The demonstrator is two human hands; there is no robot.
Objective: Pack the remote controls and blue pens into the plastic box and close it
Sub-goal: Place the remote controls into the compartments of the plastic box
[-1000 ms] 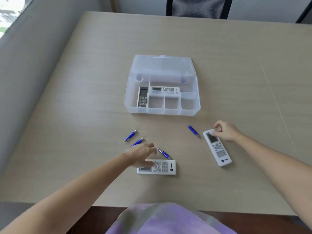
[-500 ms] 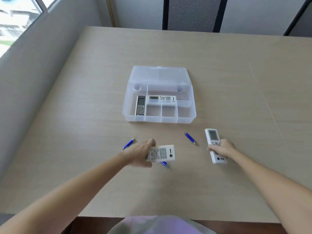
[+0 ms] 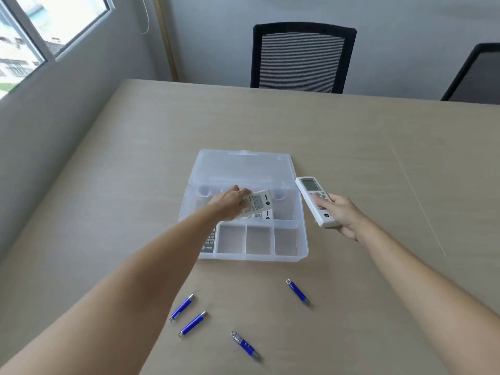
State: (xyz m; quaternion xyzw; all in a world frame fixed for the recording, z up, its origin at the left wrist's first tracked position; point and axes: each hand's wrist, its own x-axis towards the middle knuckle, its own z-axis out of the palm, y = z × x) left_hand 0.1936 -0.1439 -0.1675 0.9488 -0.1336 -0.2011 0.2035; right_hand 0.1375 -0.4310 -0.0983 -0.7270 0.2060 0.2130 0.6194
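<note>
A clear plastic box (image 3: 303,255) with dividers lies open on the table, its lid (image 3: 243,166) folded back. My left hand (image 3: 230,204) holds a white remote (image 3: 258,203) over the box's long rear compartment, just above another white remote (image 3: 263,215) lying there. A dark remote (image 3: 209,243) in the left compartment is partly hidden by my forearm. My right hand (image 3: 341,215) grips a second white remote (image 3: 313,197) in the air beside the box's right edge. Several blue pens lie in front of the box: (image 3: 182,307), (image 3: 193,323), (image 3: 244,346), (image 3: 297,292).
The wooden table (image 3: 351,147) stretches wide around the box. Two black mesh chairs (image 3: 300,58) (image 3: 476,74) stand behind its far edge. A grey wall with a window (image 3: 40,31) runs along the left.
Both hands have lifted their remotes off the table and carried them forward, the left over the box, the right to its right side. The camera has tilted up.
</note>
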